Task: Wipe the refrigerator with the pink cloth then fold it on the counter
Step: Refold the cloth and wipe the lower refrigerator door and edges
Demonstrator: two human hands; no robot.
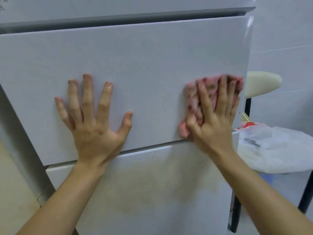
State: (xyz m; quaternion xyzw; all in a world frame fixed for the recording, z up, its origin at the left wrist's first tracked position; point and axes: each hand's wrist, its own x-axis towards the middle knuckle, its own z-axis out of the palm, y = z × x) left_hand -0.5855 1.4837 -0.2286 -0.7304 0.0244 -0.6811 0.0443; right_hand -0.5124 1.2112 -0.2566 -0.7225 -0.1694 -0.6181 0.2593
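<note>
The white refrigerator (144, 61) fills most of the view, its middle drawer front facing me. My left hand (91, 119) lies flat on that front at the lower left, fingers spread, holding nothing. My right hand (215, 116) presses the pink cloth (194, 102) against the drawer front near its right edge. The cloth is bunched under my fingers and blurred. The panel below (152, 192) shows yellowish stains and small dark specks.
To the right of the fridge stands a stool with a cream seat (262, 83) on black legs. Below it lies a white plastic bag (274, 148) with red print. Tiled wall is behind them.
</note>
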